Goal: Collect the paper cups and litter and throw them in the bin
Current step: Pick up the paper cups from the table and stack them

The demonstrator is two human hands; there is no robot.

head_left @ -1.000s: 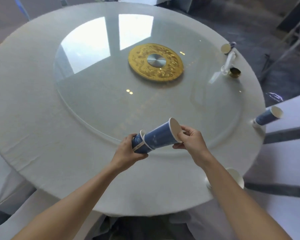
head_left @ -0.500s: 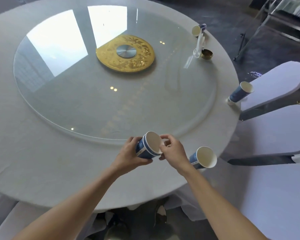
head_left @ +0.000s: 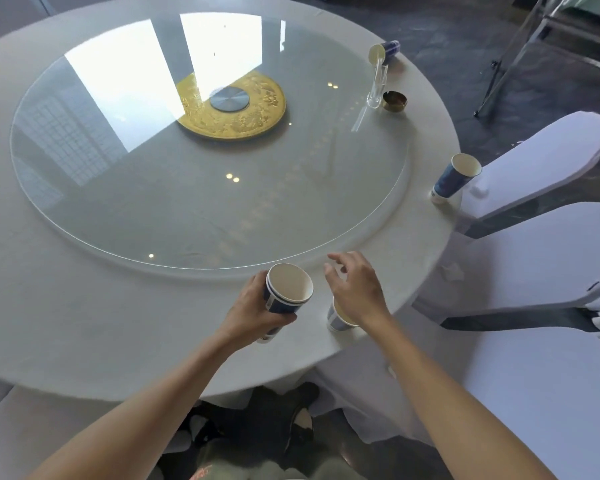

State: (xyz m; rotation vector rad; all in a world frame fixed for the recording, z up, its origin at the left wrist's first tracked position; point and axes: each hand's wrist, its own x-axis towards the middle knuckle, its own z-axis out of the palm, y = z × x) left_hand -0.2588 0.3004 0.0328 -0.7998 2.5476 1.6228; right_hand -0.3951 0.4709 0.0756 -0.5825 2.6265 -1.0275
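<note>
left hand [head_left: 257,308] gripped nested cups [head_left: 286,289] | right hand [head_left: 355,289] hovered open above cup [head_left: 338,317] near bench [head_left: 84,323] front edge

Big round table [head_left: 66,306] in a white cloth with a glass lazy Susan [head_left: 187,188] on top. Around its right rim: three blue paper cups [head_left: 454,180] [head_left: 338,318] [head_left: 383,51], a gold ashtray [head_left: 394,101], a clear stand [head_left: 378,88].

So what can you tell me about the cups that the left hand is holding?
The stacked cups are blue paper cups with white insides, nested one in the other; two white rims show at the top. The inner one looks empty. They are tilted, mouth toward the camera, and lifted above the white tablecloth. The left hand wraps around their lower half; the right hand is open beside them, not touching.
</note>
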